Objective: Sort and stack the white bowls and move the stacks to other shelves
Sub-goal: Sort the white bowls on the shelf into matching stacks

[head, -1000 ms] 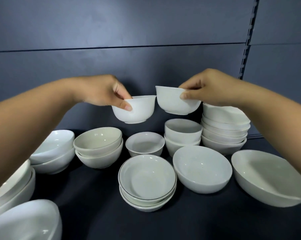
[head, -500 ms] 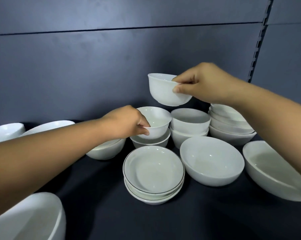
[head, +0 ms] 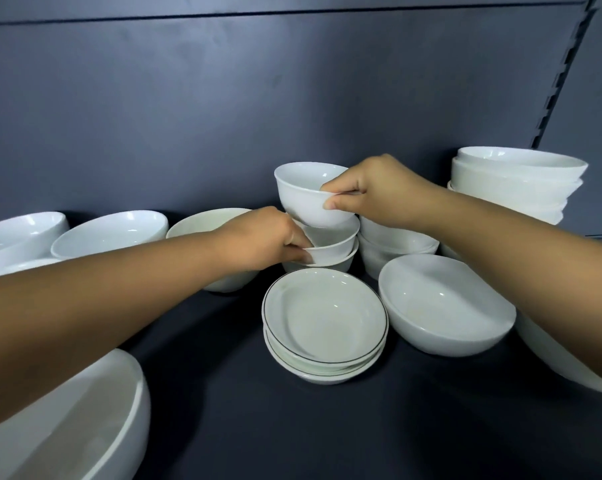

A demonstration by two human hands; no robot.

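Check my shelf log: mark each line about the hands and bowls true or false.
1. The right hand holds a small bowl by its rim. True.
2. That bowl lies upside down. False: its opening faces up.
3. The left hand grips the stacked small bowls beneath it. True.
4. The dark-rimmed dishes stand behind both hands. False: they sit in front, nearer the camera.
5. The left hand is lifting a large bowl. False: it rests on the small stack.
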